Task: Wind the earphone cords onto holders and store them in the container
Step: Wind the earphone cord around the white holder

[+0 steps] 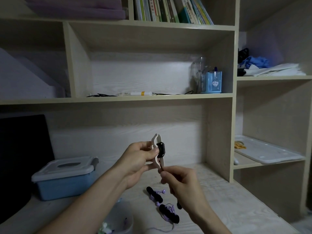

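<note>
Across the whole background a pale wood-grain shelving unit [152, 27] is rising in open cubbies, with a row of books [170, 9] leaning at twelve o'clock and a blue pen pot [213, 82] sitting at about one o'clock. Below it the light, grained tabletop [236, 205] is stretching toward the viewer, with bare room lying open toward four o'clock up to the shelf's upright panel. At nine o'clock a dark flat rectangle [22, 157] is standing at the tabletop's edge, and just beside it the container [65, 179], a blue plastic box with a pale translucent lid snapped on, is sitting closed. At three o'clock a white tray [268, 152] is lying tilted on a side shelf. At six o'clock a round white bowl [119, 222] is holding small pale and purple pieces.

In the centre the left hand [138, 159] is pinching a white, wavy-edged holder [157, 149], its long axis standing nearly upright, with a black earphone cord [161, 149] wrapped in tight turns around its waist; this grip is narrow and holding the holder at its middle. Just below, at five o'clock from it, the right hand [180, 181] is closing thumb and forefinger on the cord's loose end, which is running straight down from the holder into that grip. On the tabletop beneath the hands, two black rounded holders [154, 194] are lying with thin purple earphone cords [168, 211] looped around and trailing from them.
</note>
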The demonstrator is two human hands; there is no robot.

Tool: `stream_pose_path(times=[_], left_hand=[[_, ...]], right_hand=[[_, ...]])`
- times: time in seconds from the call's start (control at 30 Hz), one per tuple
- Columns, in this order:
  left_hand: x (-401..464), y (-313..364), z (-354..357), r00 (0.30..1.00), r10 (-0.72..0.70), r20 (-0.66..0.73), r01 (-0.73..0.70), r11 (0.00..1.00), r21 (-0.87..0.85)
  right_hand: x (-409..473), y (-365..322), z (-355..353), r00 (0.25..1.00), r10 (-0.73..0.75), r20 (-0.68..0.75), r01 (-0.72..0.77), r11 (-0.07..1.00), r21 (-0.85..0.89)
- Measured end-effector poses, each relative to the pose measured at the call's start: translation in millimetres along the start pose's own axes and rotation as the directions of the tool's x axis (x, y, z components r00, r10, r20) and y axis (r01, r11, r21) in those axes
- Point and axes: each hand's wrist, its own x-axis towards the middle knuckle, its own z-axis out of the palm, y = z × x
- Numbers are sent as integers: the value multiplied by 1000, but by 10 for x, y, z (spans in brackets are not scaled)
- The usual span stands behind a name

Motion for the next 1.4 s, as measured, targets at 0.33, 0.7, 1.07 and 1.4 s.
stream_pose_path(times=[0.33,0.7,1.07,1.4], left_hand=[[-28,-61,31,995,88,-52,-75,973,217],[-125,-119,41,997,75,1,-66,876,477],[-225,-100,-54,961,-162,225,90,951,297],[-246,-107,-118,910,-153,386,91,981,173]], right_hand=[[-52,-180,-77,1000,3,7,-1,978,-207],[167,-468,-278,900,-403,165,387,564,-730],[328,-557,-449,963,-185,195,249,890,-383],[308,-439,-421,979,0,204,-11,998,55]])
